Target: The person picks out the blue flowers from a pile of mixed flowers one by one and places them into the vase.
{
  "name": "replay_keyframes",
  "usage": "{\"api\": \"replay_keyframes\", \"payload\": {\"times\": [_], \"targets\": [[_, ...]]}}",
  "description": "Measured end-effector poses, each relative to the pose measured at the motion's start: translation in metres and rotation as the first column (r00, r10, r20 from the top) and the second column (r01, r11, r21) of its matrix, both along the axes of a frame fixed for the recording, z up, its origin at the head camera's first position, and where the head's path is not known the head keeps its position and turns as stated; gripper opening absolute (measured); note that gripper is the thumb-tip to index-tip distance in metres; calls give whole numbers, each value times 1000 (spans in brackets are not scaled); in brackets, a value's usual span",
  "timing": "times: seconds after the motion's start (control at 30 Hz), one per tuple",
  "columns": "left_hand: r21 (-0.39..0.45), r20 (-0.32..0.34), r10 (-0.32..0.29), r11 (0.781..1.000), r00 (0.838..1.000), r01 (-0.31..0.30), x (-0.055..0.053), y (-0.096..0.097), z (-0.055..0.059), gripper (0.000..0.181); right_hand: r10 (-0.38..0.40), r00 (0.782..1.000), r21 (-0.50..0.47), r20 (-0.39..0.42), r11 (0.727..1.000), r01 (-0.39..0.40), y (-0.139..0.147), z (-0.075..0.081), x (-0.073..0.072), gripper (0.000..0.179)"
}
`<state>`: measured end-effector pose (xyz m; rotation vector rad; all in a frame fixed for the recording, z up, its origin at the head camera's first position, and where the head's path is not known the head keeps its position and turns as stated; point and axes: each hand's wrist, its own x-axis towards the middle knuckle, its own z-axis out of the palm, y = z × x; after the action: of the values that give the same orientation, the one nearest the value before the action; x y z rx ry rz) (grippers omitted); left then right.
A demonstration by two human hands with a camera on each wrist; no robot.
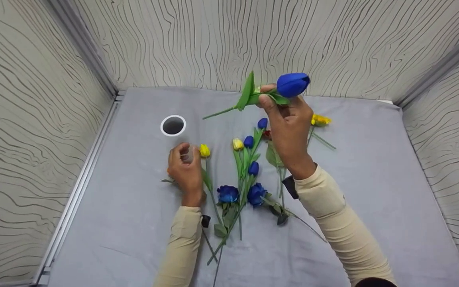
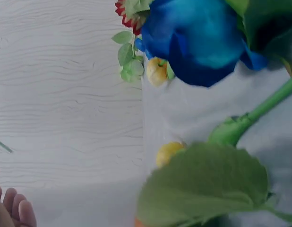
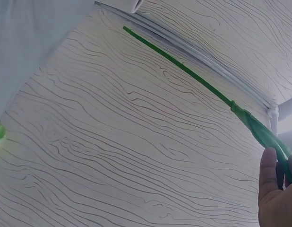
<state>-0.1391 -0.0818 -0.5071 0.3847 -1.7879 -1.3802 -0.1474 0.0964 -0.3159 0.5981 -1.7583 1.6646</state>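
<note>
My right hand (image 1: 291, 129) pinches a blue tulip (image 1: 293, 85) by its upper stem and leaves, raised above the table. Its bare stem end points left; the right wrist view shows the long green stem (image 3: 179, 65) running out from the fingertips. Loosely bent, with nothing visible in it, my left hand (image 1: 186, 171) is just below a white round container (image 1: 173, 116) and beside a yellow tulip (image 1: 204, 150). In the left wrist view only the fingertips (image 2: 27, 213) show at the lower left corner.
Several blue and pale yellow tulips and two blue roses (image 1: 228, 193) lie in the middle of the grey cloth (image 1: 353, 207). A yellow flower (image 1: 321, 120) lies at the right. Patterned panels (image 1: 213, 44) enclose the table at the back and sides.
</note>
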Motion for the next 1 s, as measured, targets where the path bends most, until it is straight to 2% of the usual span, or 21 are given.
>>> {"api": "replay_keyframes", "payload": {"times": [0.17, 0.3, 0.4, 0.5, 0.67, 0.8, 1.0], "targets": [[-9, 46, 71, 997, 996, -71, -3, -8, -6, 30, 6, 999, -21, -38, 1000, -7, -8, 6, -2, 17], [-58, 107, 132, 990, 986, -126, -6, -14, -10, 50, 64, 993, -25, -99, 997, -67, -17, 6, -6, 16], [-70, 143, 151, 987, 978, -142, -9, -17, -12, 67, 98, 987, -21, -128, 995, -102, -23, 4, -8, 16], [-57, 185, 134, 990, 974, -126, -13, -19, -14, 84, 109, 985, 0, -133, 994, -110, -26, 2, -10, 15], [-18, 259, 47, 999, 965, -44, -22, -23, -17, 102, 113, 986, 47, -122, 993, -107, -31, -3, -12, 15], [-3, 281, 10, 1000, 960, -10, -29, -24, -19, 102, 112, 987, 93, -115, 990, -102, -34, -7, -14, 14], [-18, 266, 12, 1000, 964, -8, -36, -26, -22, 97, 111, 989, 145, -97, 985, -97, -42, -13, -19, 14]]}}
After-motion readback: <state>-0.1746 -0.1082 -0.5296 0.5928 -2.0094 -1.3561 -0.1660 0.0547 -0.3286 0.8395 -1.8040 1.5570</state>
